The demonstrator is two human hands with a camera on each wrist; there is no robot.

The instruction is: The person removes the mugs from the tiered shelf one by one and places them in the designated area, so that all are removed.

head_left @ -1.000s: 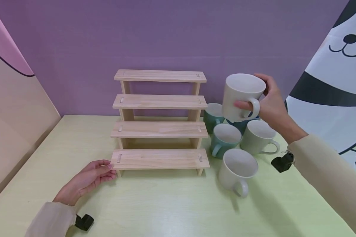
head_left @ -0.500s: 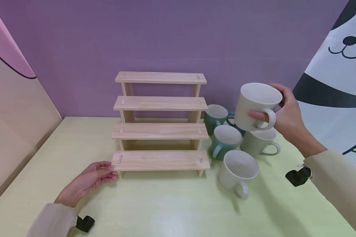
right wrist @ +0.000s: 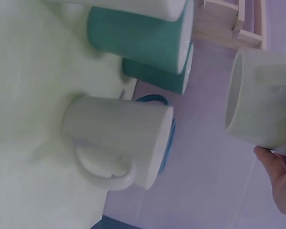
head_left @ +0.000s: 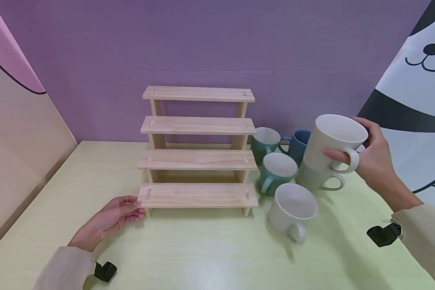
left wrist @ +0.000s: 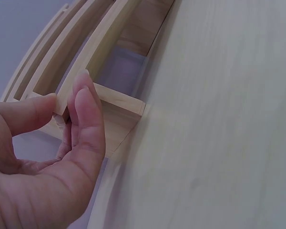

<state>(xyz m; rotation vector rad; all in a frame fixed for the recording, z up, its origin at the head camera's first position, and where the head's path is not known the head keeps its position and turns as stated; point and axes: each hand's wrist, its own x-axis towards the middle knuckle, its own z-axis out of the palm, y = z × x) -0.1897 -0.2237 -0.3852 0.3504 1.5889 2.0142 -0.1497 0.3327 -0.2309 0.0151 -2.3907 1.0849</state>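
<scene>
A wooden shelf rack (head_left: 197,195) with stepped tiers stands on the table. My left hand (head_left: 108,220) pinches the left end of its lowest board between thumb and fingers, as the left wrist view shows close up. In the air on the right, my right hand (head_left: 378,155) grips a white mug (head_left: 330,141), thumb across its near side by the handle. Partly behind that mug stands a pale grey-green mug (head_left: 309,177). Around it are a white mug (head_left: 291,213) at the front, a teal mug (head_left: 273,179), a green mug (head_left: 261,149) and a blue mug (head_left: 299,147), all upright.
A purple backdrop (head_left: 203,44) rises behind the table (head_left: 188,249). On the right hangs a panel with a cartoon panda (head_left: 409,104); a beige and pink panel (head_left: 18,141) borders the left. The standing mugs crowd close to the rack's right side.
My right hand has carried the white mug to the right and down, uncovering the blue mug and overlapping the pale one. The left hand keeps its hold on the rack.
</scene>
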